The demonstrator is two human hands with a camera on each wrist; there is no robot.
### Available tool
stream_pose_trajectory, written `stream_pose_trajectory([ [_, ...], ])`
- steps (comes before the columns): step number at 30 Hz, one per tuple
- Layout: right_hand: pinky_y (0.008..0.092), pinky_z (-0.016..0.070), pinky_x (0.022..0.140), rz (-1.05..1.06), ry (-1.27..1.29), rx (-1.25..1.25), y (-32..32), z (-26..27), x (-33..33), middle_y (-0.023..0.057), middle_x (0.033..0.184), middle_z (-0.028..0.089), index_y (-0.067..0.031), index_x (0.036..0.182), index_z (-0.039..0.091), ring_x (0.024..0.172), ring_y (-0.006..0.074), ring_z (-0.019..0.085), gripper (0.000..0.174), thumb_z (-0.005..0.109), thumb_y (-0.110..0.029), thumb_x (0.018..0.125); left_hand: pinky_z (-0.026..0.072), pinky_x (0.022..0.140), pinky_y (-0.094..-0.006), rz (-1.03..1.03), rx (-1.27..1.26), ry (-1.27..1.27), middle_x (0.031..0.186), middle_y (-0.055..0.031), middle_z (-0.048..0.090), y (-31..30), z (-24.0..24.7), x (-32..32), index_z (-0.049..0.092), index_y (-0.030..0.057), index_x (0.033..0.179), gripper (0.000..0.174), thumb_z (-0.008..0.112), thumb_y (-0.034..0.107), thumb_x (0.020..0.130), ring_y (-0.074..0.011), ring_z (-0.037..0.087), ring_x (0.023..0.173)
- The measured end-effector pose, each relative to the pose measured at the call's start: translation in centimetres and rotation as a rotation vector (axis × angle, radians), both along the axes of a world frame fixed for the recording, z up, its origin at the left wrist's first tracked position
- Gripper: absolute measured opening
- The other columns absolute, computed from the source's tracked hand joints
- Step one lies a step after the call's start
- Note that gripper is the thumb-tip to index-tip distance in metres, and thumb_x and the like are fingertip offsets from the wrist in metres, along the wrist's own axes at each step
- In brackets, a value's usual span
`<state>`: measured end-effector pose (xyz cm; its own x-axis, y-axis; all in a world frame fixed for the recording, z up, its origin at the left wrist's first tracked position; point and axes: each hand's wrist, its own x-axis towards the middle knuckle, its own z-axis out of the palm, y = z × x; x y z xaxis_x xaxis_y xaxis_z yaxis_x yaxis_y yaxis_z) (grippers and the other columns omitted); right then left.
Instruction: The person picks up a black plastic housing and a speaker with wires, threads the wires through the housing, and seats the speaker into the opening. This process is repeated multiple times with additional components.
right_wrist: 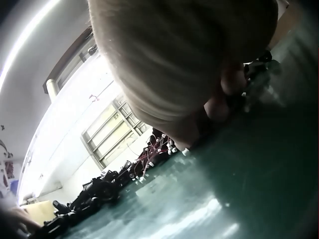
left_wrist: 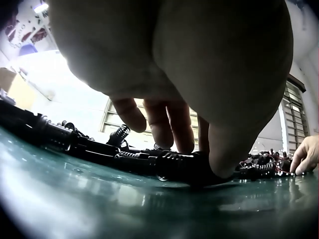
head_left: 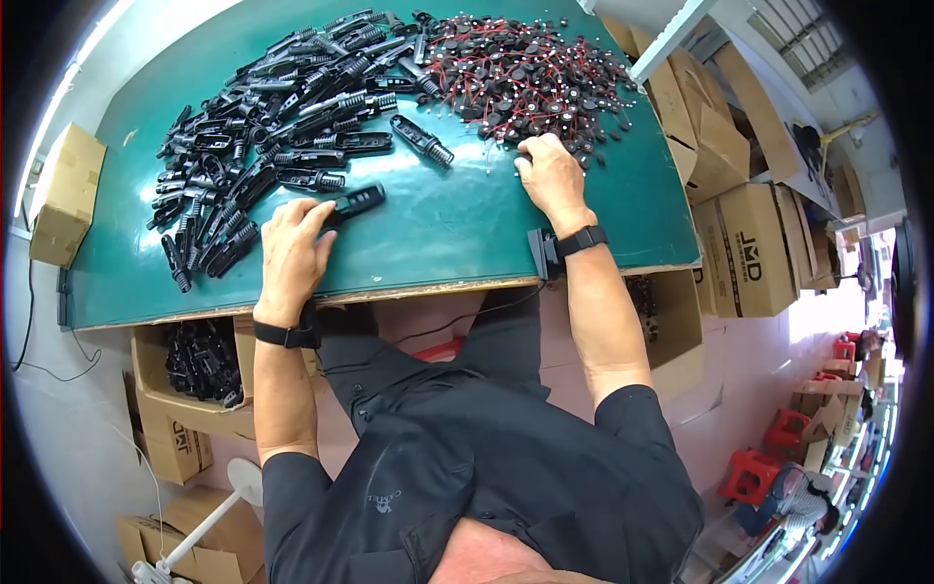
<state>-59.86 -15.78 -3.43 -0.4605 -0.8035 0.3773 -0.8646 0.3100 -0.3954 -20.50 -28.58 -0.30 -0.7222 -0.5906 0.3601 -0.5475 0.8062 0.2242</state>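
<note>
A: Head view. Landmark is the heap of long black plastic housings on the green tabletop. Left hand?

B: Just on the person's side of that heap. Thumb and fingers are closed round one long black plastic housing with a ribbed end. It lies flat, apart from the heap, probably so it can be handled alone.

A: Right hand?

B: Right of the heap, at the near edge of a second heap of small round black parts with red wires. The fingers are bent down into its fringe. A grasp is not confirmed. The two kinds lie sorted, seemingly one heap per hand.

A: Left wrist view.

B: The left hand fills the top of the frame. The thumb presses the single housing onto the tabletop, with the fingers behind it. I judge it is pinned so it cannot slide. The heap runs off to the left behind it. The right hand shows at the far edge.

A: Right wrist view.

B: The right hand is close and blurred. Its fingertips meet dark bits, but I cannot tell whether anything is pinched. The red-wired parts lie between it and the heap of housings.
</note>
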Motion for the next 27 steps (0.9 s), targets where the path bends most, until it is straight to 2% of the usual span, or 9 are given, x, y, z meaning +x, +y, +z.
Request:
stream_pose_trajectory([
  [2,0.0419,0.0609,0.084,0.038,-0.013,0.046,0.6,0.5,0.2,0.0114,0.112,0.075,-0.0071,0.115,0.079,0.095,0.0316,0.074,0.025,0.08,-0.015,0.091,0.0475,0.109,-0.0452,0.053,0.074,-0.009,0.143,-0.013,0.067,0.4,0.4,0.3,0.074,0.0098,0.127,0.044,0.084,0.006,0.084,-0.0342,0.061,0.131],
  [4,0.0369,0.0604,0.083,0.194,-0.263,-0.013,1.2,1.0,0.5,0.009,0.112,0.074,-0.0066,0.116,0.079,0.095,0.0244,0.073,0.025,0.077,-0.009,0.091,0.0474,0.111,-0.0461,0.084,0.117,-0.019,0.144,-0.0138,0.067,0.8,0.2,0.4,0.074,0.009,0.125,0.042,0.084,0.005,0.084,-0.0352,0.061,0.132],
  [5,0.0344,0.0601,0.082,0.272,-0.39,-0.044,1.5,1.3,0.8,0.0078,0.112,0.074,-0.0064,0.116,0.079,0.094,0.0208,0.073,0.025,0.075,-0.007,0.092,0.0492,0.108,-0.0463,0.052,0.077,0.027,0.142,-0.013,0.068,0.8,-0.1,0.3,0.074,0.0085,0.121,0.039,0.084,0.004,0.083,-0.0354,0.062,0.13],
  [6,0.0344,0.0601,0.082,0.275,-0.395,-0.039,1.7,1.5,1.3,0.0078,0.112,0.074,-0.0064,0.116,0.079,0.094,0.0208,0.073,0.025,0.075,-0.007,0.092,0.051,0.105,-0.0465,0.022,0.038,0.073,0.139,-0.0123,0.069,0.9,-0.3,0.3,0.074,0.008,0.117,0.036,0.084,0.004,0.083,-0.0356,0.064,0.128],
  [9,0.0277,0.0574,0.077,0.373,-0.51,-0.252,2.4,1.9,2.6,0.0047,0.112,0.072,-0.0045,0.114,0.08,0.091,0.0127,0.07,0.024,0.07,0.001,0.094,0.0538,0.1,-0.0469,-0.02,0.043,0.13,0.136,-0.013,0.07,1.1,-0.7,0.6,0.073,0.0065,0.11,0.03,0.083,0.002,0.082,-0.0374,0.066,0.123],
  [13,0.0272,0.0572,0.074,0.564,-0.313,-0.36,2.2,0.8,2.3,0.0048,0.111,0.072,-0.0035,0.116,0.079,0.087,0.012,0.07,0.023,0.068,0.004,0.097,0.0564,0.095,-0.047,-0.04,0.15,0.17,0.132,-0.0168,0.071,1.8,-1.0,1.0,0.07,0.004,0.103,0.025,0.082,-0.001,0.082,-0.0415,0.069,0.116],
  [18,0.0257,0.0569,0.074,0.513,-0.465,-0.239,3.2,0.5,3.4,0.0052,0.115,0.073,-0.0042,0.121,0.077,0.088,0.0115,0.073,0.026,0.066,0.003,0.098,0.0571,0.094,-0.0466,-0.016,0.193,0.212,0.13,-0.0184,0.071,2.4,-1.0,1.0,0.067,0.0027,0.099,0.023,0.081,-0.003,0.083,-0.0432,0.069,0.113],
  [21,0.0262,0.0572,0.074,0.485,-0.961,-0.181,3.4,0.5,3.7,0.0062,0.119,0.074,-0.0059,0.126,0.076,0.094,0.0108,0.075,0.031,0.068,0.003,0.097,0.057,0.094,-0.0467,-0.004,0.209,0.227,0.131,-0.0186,0.071,2.8,-0.9,0.9,0.066,0.0025,0.099,0.022,0.081,-0.004,0.083,-0.0435,0.069,0.114],
  [27,0.0265,0.0569,0.07,0.389,-0.657,-0.214,3.8,0.4,4.5,0.0075,0.121,0.074,-0.0058,0.127,0.076,0.094,0.0109,0.076,0.033,0.071,0.002,0.095,0.0572,0.094,-0.0466,0.01,0.233,0.256,0.132,-0.0203,0.07,3.2,-1.0,0.8,0.066,0.0024,0.099,0.024,0.081,-0.004,0.083,-0.0448,0.069,0.113],
])
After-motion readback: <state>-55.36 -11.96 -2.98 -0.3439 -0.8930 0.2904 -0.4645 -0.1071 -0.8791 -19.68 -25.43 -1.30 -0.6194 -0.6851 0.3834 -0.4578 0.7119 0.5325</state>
